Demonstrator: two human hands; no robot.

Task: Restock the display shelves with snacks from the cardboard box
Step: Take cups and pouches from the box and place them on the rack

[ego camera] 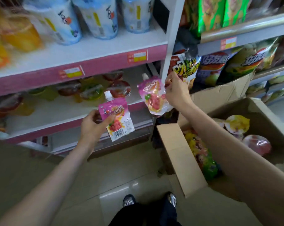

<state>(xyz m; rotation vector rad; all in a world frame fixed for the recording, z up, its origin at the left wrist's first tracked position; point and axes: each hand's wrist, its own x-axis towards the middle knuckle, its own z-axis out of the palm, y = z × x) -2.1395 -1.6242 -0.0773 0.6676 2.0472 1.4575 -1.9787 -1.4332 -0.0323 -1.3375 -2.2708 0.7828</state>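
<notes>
My left hand (93, 126) grips a pink spouted jelly pouch (117, 119) in front of the lower pink-edged shelf (56, 111), barcode side towards me. My right hand (175, 92) pinches a second pink spouted pouch (151, 97) by its right edge, level with the same shelf's right end. The open cardboard box (178, 154) stands on the floor at the right under my right forearm, with several jelly cups (256, 144) and colourful pouches (201, 150) inside.
Jelly cups (92, 92) lie along the back of the lower shelf. Tall white-blue tubs (98, 18) stand on the shelf above. Crisp bags (232, 66) fill the racks at right behind another carton (219, 93). A white upright post (172, 38) divides the units. My shoes (151, 199) are on the tiled floor.
</notes>
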